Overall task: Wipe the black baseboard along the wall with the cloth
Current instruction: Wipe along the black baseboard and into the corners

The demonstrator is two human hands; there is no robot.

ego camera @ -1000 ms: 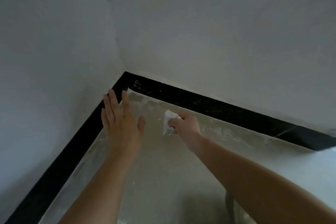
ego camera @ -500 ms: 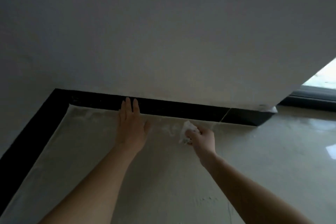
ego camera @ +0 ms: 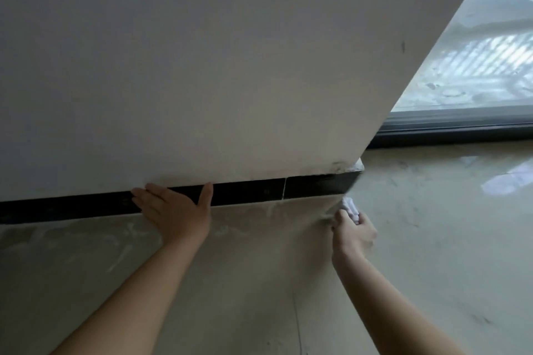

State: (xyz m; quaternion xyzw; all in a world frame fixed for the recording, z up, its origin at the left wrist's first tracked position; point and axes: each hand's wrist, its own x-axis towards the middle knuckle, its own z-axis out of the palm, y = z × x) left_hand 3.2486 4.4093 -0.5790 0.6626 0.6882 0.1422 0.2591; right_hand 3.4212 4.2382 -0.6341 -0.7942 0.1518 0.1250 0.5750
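Note:
The black baseboard (ego camera: 248, 190) runs along the foot of the white wall, from the left edge to the wall's outer corner at the right. My left hand (ego camera: 176, 210) lies flat with fingers spread, pressed against the baseboard and the floor in front of it. My right hand (ego camera: 353, 232) is closed around a small white cloth (ego camera: 350, 206), which sticks out above the fingers. The cloth is low over the floor, just below and beside the baseboard's right end; I cannot tell whether it touches the board.
The white wall (ego camera: 202, 66) ends in an outer corner at the right. Beyond it, a dark window frame (ego camera: 455, 130) stands at floor level. The beige tiled floor (ego camera: 432, 268) is glossy, with pale dusty smears along the baseboard.
The view has swung right from the inner corner to the wall's outer end. My right hand with the cloth has travelled right along the baseboard. My left hand now rests on the baseboard.

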